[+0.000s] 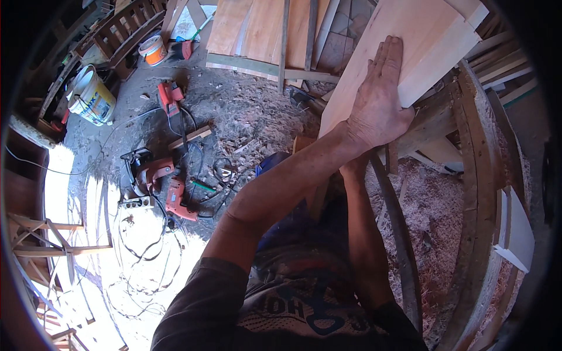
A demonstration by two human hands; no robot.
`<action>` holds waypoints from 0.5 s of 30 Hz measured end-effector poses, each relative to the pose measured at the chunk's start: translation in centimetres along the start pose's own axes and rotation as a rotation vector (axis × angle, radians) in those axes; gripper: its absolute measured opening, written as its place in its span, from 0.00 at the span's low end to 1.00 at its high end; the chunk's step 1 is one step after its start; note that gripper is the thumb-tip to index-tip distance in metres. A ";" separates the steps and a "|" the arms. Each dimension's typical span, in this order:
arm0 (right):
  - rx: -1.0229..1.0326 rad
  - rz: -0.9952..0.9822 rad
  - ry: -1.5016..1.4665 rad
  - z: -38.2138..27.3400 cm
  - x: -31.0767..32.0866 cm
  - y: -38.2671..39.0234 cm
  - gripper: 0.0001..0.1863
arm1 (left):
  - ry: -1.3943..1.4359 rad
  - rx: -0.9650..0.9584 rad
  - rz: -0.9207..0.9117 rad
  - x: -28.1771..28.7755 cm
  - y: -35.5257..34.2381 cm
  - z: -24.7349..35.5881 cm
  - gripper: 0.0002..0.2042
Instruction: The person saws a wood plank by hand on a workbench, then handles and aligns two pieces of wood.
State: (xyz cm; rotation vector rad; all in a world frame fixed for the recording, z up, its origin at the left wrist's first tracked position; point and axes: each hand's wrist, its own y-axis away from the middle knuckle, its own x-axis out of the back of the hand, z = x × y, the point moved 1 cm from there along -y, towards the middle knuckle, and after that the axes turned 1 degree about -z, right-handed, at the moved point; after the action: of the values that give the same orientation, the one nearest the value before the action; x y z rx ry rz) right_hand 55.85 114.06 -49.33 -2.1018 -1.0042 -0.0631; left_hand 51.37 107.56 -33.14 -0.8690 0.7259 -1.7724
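Note:
A wide, pale wooden board slants from the middle of the view up to the top right. Across its near part my left hand lies flat, fingers stretched toward the board's far end and thumb out to the right. My right hand is beneath the board and my left forearm. Only its wrist and a bit of the hand show, so its fingers and anything in them are hidden. Below the board, on the right, stands a rough wooden bench frame.
On the floor to the left lie a red drill, a red-and-black power tool, another red power tool and tangled cords. A white bucket and an orange bucket stand farther back. Wooden panels lean beyond; shavings cover the floor.

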 end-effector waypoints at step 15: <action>-0.017 -0.109 0.314 4.6 0.3 2.5 0.30 | 0.116 0.005 -0.004 0.2 0.2 -0.8 0.50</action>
State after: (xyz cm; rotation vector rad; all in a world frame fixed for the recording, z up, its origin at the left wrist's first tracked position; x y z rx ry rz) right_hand 56.48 116.40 -53.97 -1.9732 -0.9263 -0.4436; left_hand 50.73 107.37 -33.72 -0.7694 0.7946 -1.8387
